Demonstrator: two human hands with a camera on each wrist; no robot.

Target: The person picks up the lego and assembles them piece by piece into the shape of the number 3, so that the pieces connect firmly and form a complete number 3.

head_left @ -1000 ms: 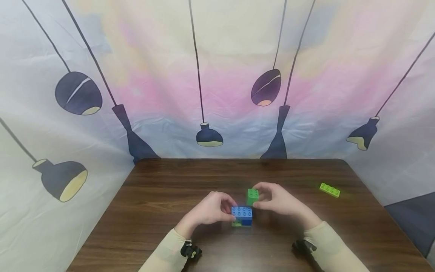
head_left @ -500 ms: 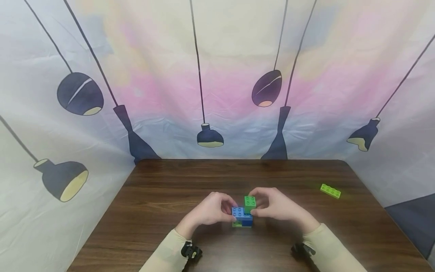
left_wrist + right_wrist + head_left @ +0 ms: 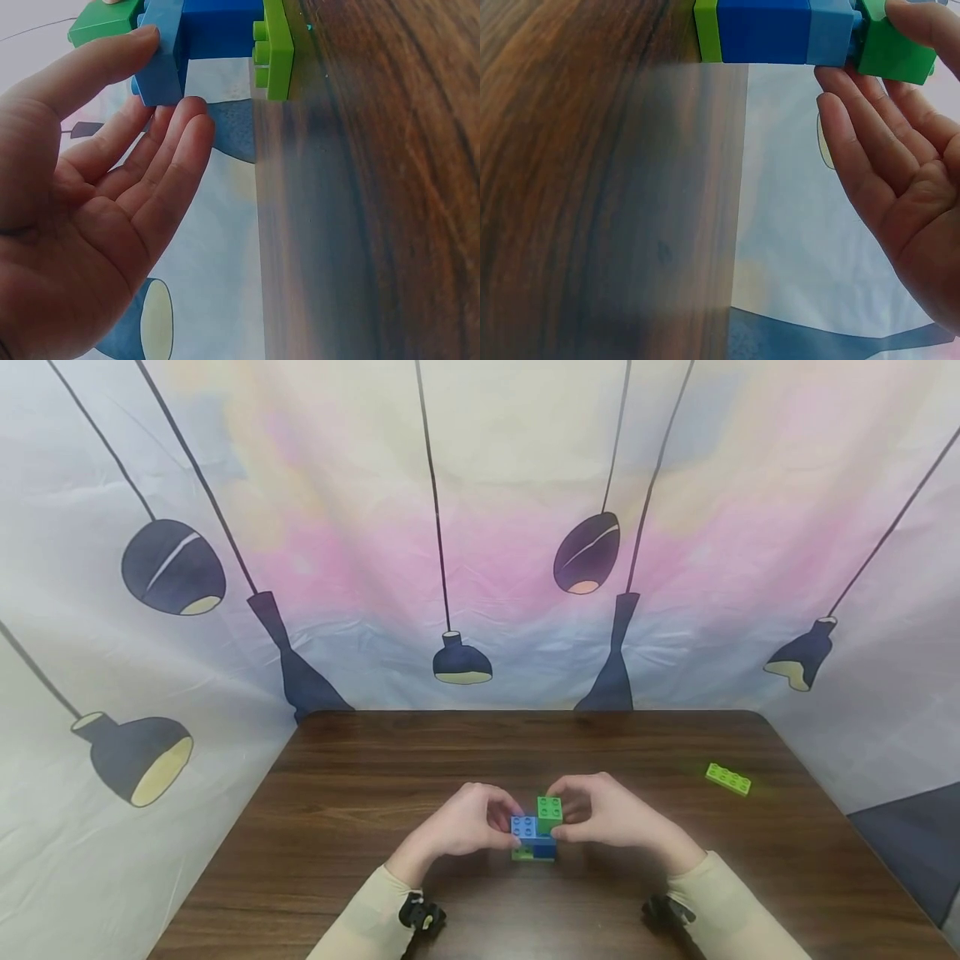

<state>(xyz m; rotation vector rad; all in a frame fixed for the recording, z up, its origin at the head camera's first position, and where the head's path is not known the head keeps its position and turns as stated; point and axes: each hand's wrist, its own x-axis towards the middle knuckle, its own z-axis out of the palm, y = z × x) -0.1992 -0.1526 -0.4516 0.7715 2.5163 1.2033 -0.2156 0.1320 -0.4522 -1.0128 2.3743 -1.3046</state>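
Note:
A small stack of toy building bricks stands on the table. At its base is a lime plate [image 3: 280, 56], with a dark blue brick [image 3: 763, 31] on its right part. A light blue brick [image 3: 523, 825] lies across the top, and my left hand [image 3: 467, 820] pinches its left end between thumb and fingers. My right hand [image 3: 606, 810] holds a green brick [image 3: 550, 815] with several studs over the light blue brick's right half. In the right wrist view the green brick sits slightly tilted, with a gap showing some light blue studs beneath it.
Another lime plate [image 3: 727, 778] lies on the dark wooden table [image 3: 390, 752], toward the far right. Behind the table hangs a cloth [image 3: 360, 527] printed with lamps. Both wrists carry black camera mounts.
My right hand has brought the green brick left and toward me, from behind the stack onto the right half of the light blue brick. The left hand has kept its grip in place.

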